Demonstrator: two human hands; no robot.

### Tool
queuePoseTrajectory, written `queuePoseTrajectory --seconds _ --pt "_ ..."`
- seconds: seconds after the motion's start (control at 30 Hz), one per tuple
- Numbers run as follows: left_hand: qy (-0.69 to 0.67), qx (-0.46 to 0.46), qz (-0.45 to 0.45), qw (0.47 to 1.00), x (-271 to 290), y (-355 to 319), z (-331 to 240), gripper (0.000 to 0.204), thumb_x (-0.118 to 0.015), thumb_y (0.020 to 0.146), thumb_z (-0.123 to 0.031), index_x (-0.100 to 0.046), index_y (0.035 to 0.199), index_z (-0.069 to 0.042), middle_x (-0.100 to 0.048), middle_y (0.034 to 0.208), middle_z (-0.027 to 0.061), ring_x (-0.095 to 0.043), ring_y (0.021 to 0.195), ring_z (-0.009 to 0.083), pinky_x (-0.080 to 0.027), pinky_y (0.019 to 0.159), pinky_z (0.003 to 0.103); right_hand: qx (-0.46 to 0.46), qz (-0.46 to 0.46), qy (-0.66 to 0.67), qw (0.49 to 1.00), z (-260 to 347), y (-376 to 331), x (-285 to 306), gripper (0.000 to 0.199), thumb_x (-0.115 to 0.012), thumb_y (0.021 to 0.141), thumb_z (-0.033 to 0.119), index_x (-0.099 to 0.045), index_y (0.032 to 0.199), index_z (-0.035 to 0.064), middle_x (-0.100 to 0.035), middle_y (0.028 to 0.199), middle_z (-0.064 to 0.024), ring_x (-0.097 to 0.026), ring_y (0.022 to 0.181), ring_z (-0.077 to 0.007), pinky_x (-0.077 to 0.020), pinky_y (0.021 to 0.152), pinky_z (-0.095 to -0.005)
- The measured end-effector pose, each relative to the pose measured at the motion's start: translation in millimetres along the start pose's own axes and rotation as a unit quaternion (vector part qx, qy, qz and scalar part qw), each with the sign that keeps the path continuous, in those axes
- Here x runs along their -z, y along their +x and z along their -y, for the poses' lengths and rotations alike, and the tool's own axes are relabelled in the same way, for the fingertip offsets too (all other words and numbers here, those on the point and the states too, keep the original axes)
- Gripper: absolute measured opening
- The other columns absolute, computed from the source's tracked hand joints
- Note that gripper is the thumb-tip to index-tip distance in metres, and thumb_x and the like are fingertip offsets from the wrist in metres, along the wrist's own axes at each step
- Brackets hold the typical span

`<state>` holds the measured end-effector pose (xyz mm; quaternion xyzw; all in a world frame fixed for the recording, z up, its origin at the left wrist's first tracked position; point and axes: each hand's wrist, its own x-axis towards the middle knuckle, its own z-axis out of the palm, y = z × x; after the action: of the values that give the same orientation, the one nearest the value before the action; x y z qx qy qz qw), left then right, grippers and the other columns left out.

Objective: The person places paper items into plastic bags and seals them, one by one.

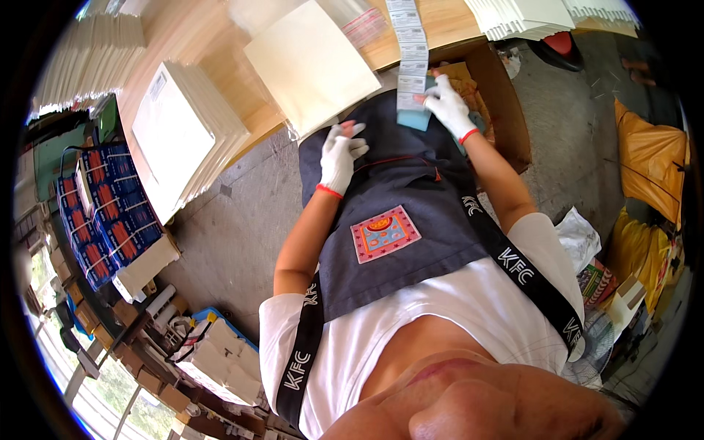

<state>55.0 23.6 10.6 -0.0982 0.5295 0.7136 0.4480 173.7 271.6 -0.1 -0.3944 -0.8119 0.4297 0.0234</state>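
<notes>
A long strip of white printed labels [412, 62] hangs over the table's near edge, its light-blue backing showing at the lower end. My right hand [449, 108], in a white glove with a red cuff and bare fingertips, grips the strip's right edge, the thumb lying over it. My left hand [339, 159], gloved alike, hovers above the dark apron [396, 191] with its fingers loosely bent and apart. Nothing shows in it. Beyond the left hand, a cream flat envelope or board [312, 59] lies at the table edge in clear plastic, apart from the fingers.
Stacked white flat packs [176, 136] stand on the wooden table [198, 37] at left, more white stacks [517, 16] at right. An open cardboard box [506, 110] sits beside my right arm. Blue packaged bundles [110, 213] and orange bags [649, 161] flank me.
</notes>
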Motion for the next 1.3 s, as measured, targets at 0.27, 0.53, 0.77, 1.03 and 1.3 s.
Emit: queuePoseTrajectory --seconds 0.27,0.53,0.77,1.03,1.3 --pt "0.087 0.090 0.196 0.973 -100.1 38.0 -10.8 0.017 -0.058 0.087 -0.022 -0.055 0.097 -0.008 -0.047 0.059 -0.0009 -0.043 0.044 0.0074 -0.037 0.041 0.022 0.323 -0.060 -0.098 0.939 47.6 -45.1 60.3 0.025 -0.074 0.065 0.013 -0.063 0.086 0.0069 -0.057 0.084 -0.0079 -0.056 0.081 -0.0270 -0.0435 0.085 -0.0375" --pt "0.116 0.119 0.139 0.976 -111.6 36.4 -9.6 0.017 -0.048 0.087 -0.012 -0.052 0.103 -0.006 -0.046 0.061 -0.0008 -0.042 0.043 0.0078 -0.041 0.040 0.025 0.480 -0.145 -0.072 0.862 80.8 -52.5 76.9 0.022 -0.075 0.062 0.010 -0.061 0.079 0.0067 -0.062 0.097 -0.0067 -0.057 0.095 -0.0240 -0.0453 0.086 -0.0365" --pt "-0.021 0.042 -0.044 0.998 -9.5 24.2 -9.6 0.026 -0.052 0.090 -0.022 -0.047 0.111 -0.007 -0.064 0.099 0.0121 -0.045 0.046 0.0107 -0.047 0.046 0.029 0.157 0.097 0.432 0.883 115.9 32.3 27.4 0.012 -0.060 0.088 0.012 -0.061 0.096 0.0030 -0.058 0.083 0.0026 -0.052 0.077 -0.0068 -0.0408 0.069 -0.0189" --pt "0.031 -0.018 -0.094 0.995 53.8 -39.6 -43.3 0.014 -0.057 0.087 -0.012 -0.052 0.099 -0.006 -0.064 0.086 0.0093 -0.052 0.052 0.0117 -0.049 0.051 0.026 0.144 0.098 0.197 0.965 145.9 106.2 -28.8 0.018 -0.058 0.083 0.016 -0.065 0.091 0.0017 -0.065 0.088 -0.0070 -0.060 0.083 -0.0137 -0.0445 0.076 -0.0268" --pt "0.033 -0.008 -0.104 0.994 64.8 -62.6 -17.9 0.017 -0.058 0.089 -0.019 -0.053 0.092 -0.004 -0.062 0.074 0.0076 -0.061 0.056 0.0138 -0.054 0.053 0.027 0.155 0.058 0.038 0.985 188.1 112.4 -64.8 0.017 -0.061 0.078 0.026 -0.069 0.082 0.0114 -0.065 0.091 -0.0037 -0.061 0.080 -0.0179 -0.0453 0.073 -0.0313"
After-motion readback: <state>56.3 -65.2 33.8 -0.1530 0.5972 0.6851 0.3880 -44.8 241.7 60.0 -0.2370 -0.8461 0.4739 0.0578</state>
